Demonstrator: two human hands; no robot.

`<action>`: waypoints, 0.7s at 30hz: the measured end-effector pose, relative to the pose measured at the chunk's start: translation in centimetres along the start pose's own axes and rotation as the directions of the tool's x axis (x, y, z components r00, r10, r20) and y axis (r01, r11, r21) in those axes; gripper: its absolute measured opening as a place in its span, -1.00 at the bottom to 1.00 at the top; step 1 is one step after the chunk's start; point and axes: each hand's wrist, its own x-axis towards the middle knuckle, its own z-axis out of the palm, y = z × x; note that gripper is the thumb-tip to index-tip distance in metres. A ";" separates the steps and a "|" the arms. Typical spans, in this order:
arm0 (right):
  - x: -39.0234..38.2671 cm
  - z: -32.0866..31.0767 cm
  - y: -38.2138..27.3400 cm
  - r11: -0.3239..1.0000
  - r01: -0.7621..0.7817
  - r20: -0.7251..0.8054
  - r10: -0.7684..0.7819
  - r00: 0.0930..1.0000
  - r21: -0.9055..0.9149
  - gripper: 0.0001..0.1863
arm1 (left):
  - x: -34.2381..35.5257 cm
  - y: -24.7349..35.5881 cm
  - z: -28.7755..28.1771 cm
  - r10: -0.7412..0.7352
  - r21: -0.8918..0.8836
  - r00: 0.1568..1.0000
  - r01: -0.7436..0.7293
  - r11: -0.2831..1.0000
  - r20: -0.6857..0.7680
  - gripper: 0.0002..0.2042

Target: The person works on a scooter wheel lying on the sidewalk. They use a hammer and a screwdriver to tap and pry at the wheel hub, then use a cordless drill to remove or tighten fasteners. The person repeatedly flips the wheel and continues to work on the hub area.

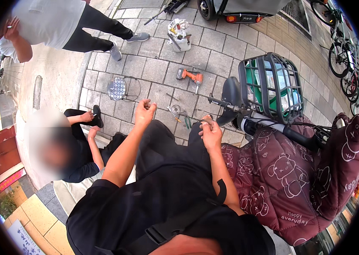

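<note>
Some white lettering (297, 217) marks the maroon quilted cover (290, 170) at right, while the left hand (146, 113), fingertips apart, and the right hand (211, 132), fingertips together on what, if anything, I cannot tell, hang above paving (213, 46) where green-handled pliers (186, 120) and a round metal part (175, 110) lie.
</note>
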 end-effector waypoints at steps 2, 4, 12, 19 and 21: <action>2.1 0.2 -1.3 1.000 -0.014 -0.021 0.014 1.000 0.018 -0.67 | 5.4 1.5 2.3 0.078 0.086 0.994 -0.085 0.993 0.080 -0.56; 3.2 0.4 -1.5 0.997 -0.034 -0.054 0.038 0.998 0.063 -0.67 | 11.6 2.2 5.7 0.053 0.069 0.989 -0.063 0.996 0.139 -0.58; 8.8 5.8 2.9 0.970 -0.184 -0.373 0.231 0.898 0.157 -0.69 | 37.5 2.6 22.3 0.388 0.485 0.851 -0.522 0.702 0.354 -0.65; 13.5 16.3 6.4 0.867 -0.351 -0.323 0.466 0.824 0.354 -0.73 | 52.0 1.1 31.5 0.245 0.705 0.790 -0.612 0.357 0.562 -0.69; 14.9 17.0 6.8 0.848 -0.378 -0.311 0.498 0.810 0.372 -0.75 | 54.3 -0.9 32.8 0.177 0.750 0.787 -0.616 0.241 0.590 -0.72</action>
